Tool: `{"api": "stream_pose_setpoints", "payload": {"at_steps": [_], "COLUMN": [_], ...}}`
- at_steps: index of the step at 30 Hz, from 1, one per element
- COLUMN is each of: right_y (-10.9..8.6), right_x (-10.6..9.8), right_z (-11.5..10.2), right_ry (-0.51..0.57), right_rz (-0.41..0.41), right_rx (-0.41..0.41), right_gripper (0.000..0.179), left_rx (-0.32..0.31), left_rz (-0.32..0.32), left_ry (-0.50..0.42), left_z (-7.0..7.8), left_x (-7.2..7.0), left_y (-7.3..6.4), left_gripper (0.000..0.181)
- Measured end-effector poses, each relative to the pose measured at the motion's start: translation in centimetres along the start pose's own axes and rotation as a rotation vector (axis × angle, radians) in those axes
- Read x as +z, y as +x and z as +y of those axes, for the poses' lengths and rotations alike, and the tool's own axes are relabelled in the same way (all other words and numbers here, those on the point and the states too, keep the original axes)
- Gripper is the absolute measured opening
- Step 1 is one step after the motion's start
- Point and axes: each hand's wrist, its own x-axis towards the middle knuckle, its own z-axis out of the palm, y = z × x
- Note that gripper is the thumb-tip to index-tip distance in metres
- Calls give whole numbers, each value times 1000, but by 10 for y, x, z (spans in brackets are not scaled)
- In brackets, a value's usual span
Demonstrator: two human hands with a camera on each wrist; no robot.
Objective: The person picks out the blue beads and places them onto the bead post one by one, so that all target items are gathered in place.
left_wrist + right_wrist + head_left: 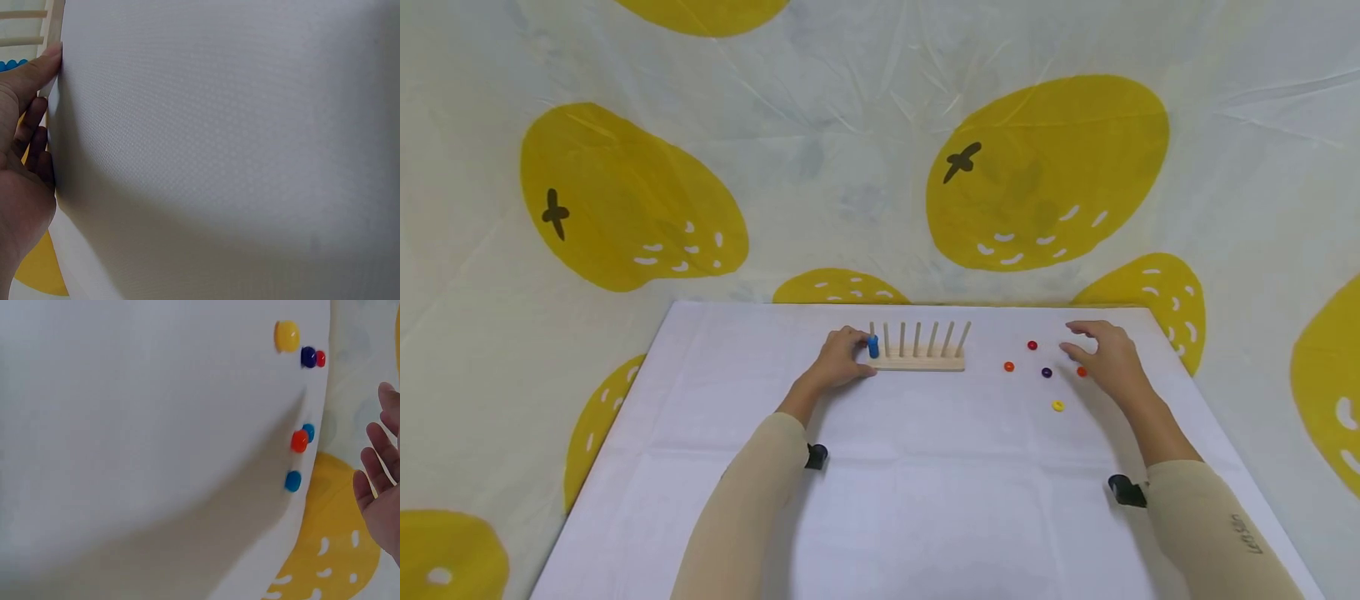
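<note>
A wooden peg rack (917, 364) with a row of upright pegs stands toward the back of the table. Blue beads (873, 347) are stacked on its leftmost peg. My left hand (837, 357) holds the rack's left end, thumb at the front edge of the base and fingers behind. In the left wrist view the thumb (47, 62) presses against the base. On the right, my right hand (1108, 357) hovers over loose beads, thumb and fingers apart with nothing between them. Below it lie an orange bead (299, 441) and a blue bead (293, 481); another blue one is partly hidden.
Left of the right hand lie a red bead (1032, 345), an orange-red bead (1009, 367), a dark purple bead (1047, 372) and a yellow bead (1057, 406). A white cloth covers the table (925, 500). Behind it hangs a lemon-patterned curtain (850, 167).
</note>
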Motion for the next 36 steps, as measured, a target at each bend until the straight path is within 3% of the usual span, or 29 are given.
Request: {"api": "stream_pose_setpoints", "payload": {"at_steps": [10,21,36], "right_y": [-4,-3,2], "right_x": [9,18,25], "right_z": [27,31,33], "right_ry": [-36,-110,-121], "right_rz": [-38,-115,-67], "right_rx": [100,208,187], "right_gripper": [53,55,32], "left_rx": [1,-18,-21], "left_rz": [-6,-11,-13], "left_ry": [-1,7,3], "left_z": [0,2,2], "left_x": [-1,-1,-1], "left_y": [0,0,0], "left_gripper": [65,65,65]}}
